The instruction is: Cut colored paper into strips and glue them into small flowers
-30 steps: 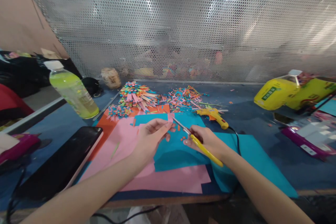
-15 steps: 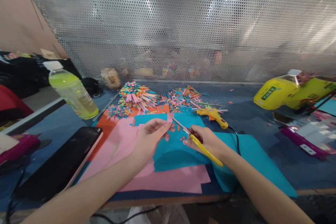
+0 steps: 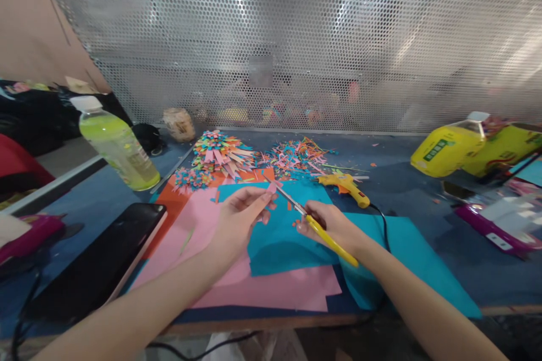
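A small piece of pink paper [image 3: 272, 186] is pinched between the thumb and fingers of my left hand [image 3: 246, 210]. My right hand [image 3: 329, 224] grips yellow-handled scissors [image 3: 319, 231], whose blades reach up and left to the pink piece. Whether the blades are fully closed on it is too small to tell. Under both hands lie a blue paper sheet [image 3: 279, 248] and a pink paper sheet [image 3: 292, 293], with small orange scraps on the blue. Beyond my left hand stands a cone-like bundle of folded paper strips [image 3: 222, 155], beside a heap of thin paper cuttings [image 3: 296, 156].
A yellow glue gun [image 3: 345, 188] with a black cord lies right of the cuttings. At left are a drink bottle [image 3: 121, 146] and a black phone [image 3: 101, 259]. Yellow bottles [image 3: 444, 149] and a purple holder [image 3: 486, 228] sit at right. A perforated metal panel [image 3: 296, 39] borders the back.
The scissor blades have shifted up and left across the pink piece, which now looks tilted. My left hand has moved slightly left; the sheets stay put.
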Tool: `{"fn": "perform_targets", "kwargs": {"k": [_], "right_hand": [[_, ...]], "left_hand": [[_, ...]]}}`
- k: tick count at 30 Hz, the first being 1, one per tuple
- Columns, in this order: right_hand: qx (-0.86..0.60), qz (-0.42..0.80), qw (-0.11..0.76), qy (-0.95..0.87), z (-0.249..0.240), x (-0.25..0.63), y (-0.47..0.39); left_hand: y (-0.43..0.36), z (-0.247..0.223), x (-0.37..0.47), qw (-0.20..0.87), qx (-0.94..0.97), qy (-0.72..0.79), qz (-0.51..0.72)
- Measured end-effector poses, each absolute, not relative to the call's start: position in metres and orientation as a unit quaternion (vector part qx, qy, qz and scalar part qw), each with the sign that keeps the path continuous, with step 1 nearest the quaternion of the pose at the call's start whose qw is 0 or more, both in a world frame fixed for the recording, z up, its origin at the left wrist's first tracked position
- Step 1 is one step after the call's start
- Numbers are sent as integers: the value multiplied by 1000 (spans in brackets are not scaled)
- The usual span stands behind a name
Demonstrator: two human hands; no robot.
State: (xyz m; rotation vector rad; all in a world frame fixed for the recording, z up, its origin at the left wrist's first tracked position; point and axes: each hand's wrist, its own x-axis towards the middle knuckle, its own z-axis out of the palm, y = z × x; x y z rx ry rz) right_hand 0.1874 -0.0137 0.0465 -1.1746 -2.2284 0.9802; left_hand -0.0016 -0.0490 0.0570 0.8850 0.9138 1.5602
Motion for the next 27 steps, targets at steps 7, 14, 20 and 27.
{"fn": "perform_targets", "kwargs": {"k": [7, 14, 20, 27], "right_hand": [[-406, 376, 196, -810, 52, 190, -12], [-403, 361, 178, -822, 54, 194, -12], [-404, 355, 172, -825, 55, 195, -12], [-408, 363, 174, -819, 55, 193, -14]], "left_hand": [[-51, 60, -7, 496, 422, 398, 646], [-49, 61, -13, 452, 455, 412, 648], [-48, 64, -15, 449, 467, 411, 641], [-49, 67, -12, 460, 427, 418, 657]]}}
